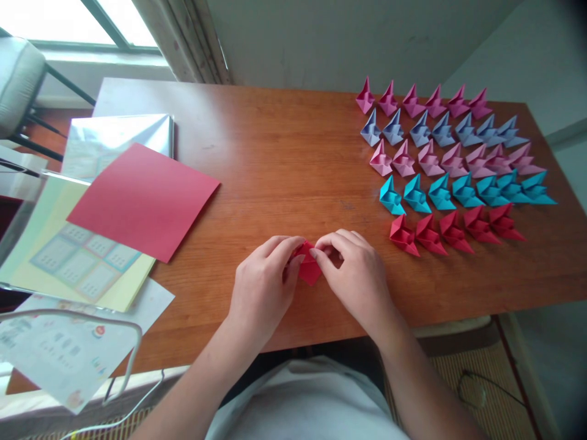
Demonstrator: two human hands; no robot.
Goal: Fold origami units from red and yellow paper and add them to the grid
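Observation:
A small folded piece of red origami paper (310, 272) is between my two hands near the table's front edge. My left hand (268, 278) pinches its left side between thumb and fingers. On the other side, the thumb and forefinger of my right hand (355, 269) pinch its upper right edge. My fingers cover parts of the paper, so its full shape is hidden. To the right stands a row of finished red origami figures (454, 232) with pointed tips, nearest to my right hand.
Behind the red row are rows of turquoise (441, 192), pink (430, 159), lavender (420, 129) and magenta (413, 102) origami figures. At left, a stack of red sheets (147, 198) overlaps a yellow-green folder (34, 244) and a shiny pack (119, 131). A printed sheet (59, 348) overhangs the table (275, 165).

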